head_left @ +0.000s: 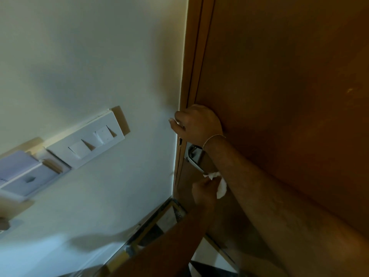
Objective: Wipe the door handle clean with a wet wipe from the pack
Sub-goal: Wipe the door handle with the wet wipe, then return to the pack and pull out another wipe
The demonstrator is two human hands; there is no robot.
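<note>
The silver door handle (192, 155) sits on the brown wooden door (279, 76), close to its left edge, and my right wrist partly hides it. My right hand (196, 124) is just above the handle, fingers curled round the door's edge. A thin band circles that wrist. My left hand (203, 193) comes up from below and pinches a crumpled white wet wipe (220, 185), whose top touches the lower end of the handle plate. The wipe pack is not in view.
A cream wall (99, 56) fills the left side. It carries a white switch panel (93, 141) and a second white panel (26, 174) further left. Patterned floor tiles (159, 226) show below the door frame.
</note>
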